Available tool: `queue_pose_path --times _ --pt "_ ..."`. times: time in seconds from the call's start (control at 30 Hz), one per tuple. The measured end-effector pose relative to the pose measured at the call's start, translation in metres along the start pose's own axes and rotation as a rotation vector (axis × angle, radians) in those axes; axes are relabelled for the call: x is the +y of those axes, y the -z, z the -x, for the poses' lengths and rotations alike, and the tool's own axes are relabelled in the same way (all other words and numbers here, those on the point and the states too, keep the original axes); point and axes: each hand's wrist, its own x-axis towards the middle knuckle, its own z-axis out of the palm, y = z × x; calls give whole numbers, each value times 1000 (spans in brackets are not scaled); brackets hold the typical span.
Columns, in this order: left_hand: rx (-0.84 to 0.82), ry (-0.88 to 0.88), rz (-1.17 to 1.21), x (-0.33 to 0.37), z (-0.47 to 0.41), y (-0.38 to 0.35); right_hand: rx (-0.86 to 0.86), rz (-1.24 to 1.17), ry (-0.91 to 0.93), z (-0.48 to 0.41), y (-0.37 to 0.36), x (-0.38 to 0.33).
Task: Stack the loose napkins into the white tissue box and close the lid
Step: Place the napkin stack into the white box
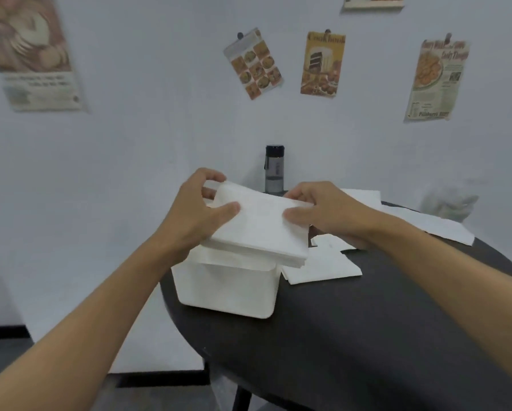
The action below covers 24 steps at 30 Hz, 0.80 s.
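Much is gathered in the stack point(260, 226) your left hand point(195, 213) and right hand point(330, 212) grip over the open box point(228, 289), yet a few napkins point(323, 269) lie loose on the surface point(367, 336), and closing remains.

The napkin stack point(257, 223), gripped by the left hand point(195, 209) and right hand point(323, 212), blocked the white tissue box point(228, 289) opening. Loose napkins point(323, 268) lay just beside its right wall; a bottle point(275, 170) stood behind. The near desk point(367, 336) offered open approach.
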Motion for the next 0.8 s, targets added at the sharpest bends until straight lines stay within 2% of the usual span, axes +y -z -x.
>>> queue_pose_path --times 0.13,0.3,0.43,0.63,0.8 --pt "-29 65 -89 -26 -10 26 -55 107 -66 -30 -28 -1" --pt "-16 35 -147 -46 -27 42 -75 137 -47 -55 -41 -9" --pt "-87 45 -218 -63 -31 44 -193 207 -126 -58 -48 -2" --pt "-151 -21 -194 -80 -24 39 -237 340 -125 -60 -54 -4" --pt "-281 -55 -305 -76 -23 42 -263 421 -165 -61 -60 -8"
